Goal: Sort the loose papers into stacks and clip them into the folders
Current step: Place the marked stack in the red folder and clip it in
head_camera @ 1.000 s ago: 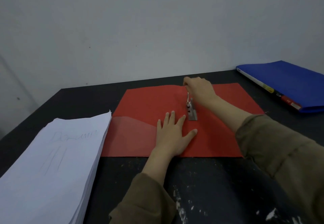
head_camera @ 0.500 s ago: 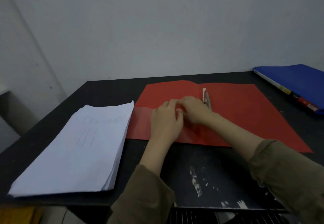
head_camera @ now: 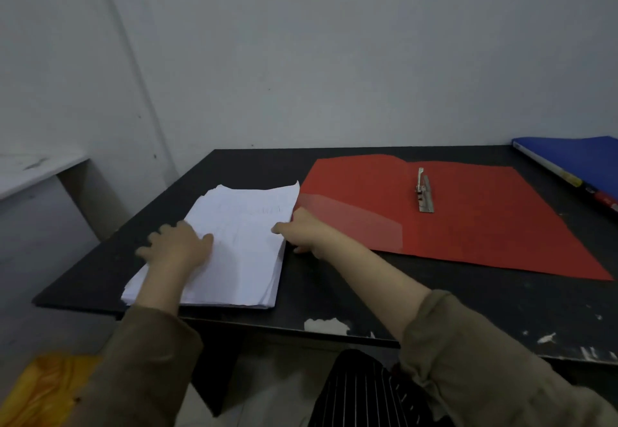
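Black counter (head_camera: 334,292) against grey wall. Left hand (head_camera: 180,249) lying flat, fingers spread, on paper stack (head_camera: 240,252); right hand (head_camera: 306,231) gripping its right edge. Red folder (head_camera: 485,226) lying open alongside, clip (head_camera: 424,190) empty. Nothing filed yet.

L hand (head_camera: 179,246) flat, fingers spread toward 11 o'clock. R hand (head_camera: 306,231) fingers curled, pointing 9 o'clock; both forearms extended.

faint pencil scrawl on top sheet of paper stack (head_camera: 234,242), illegible
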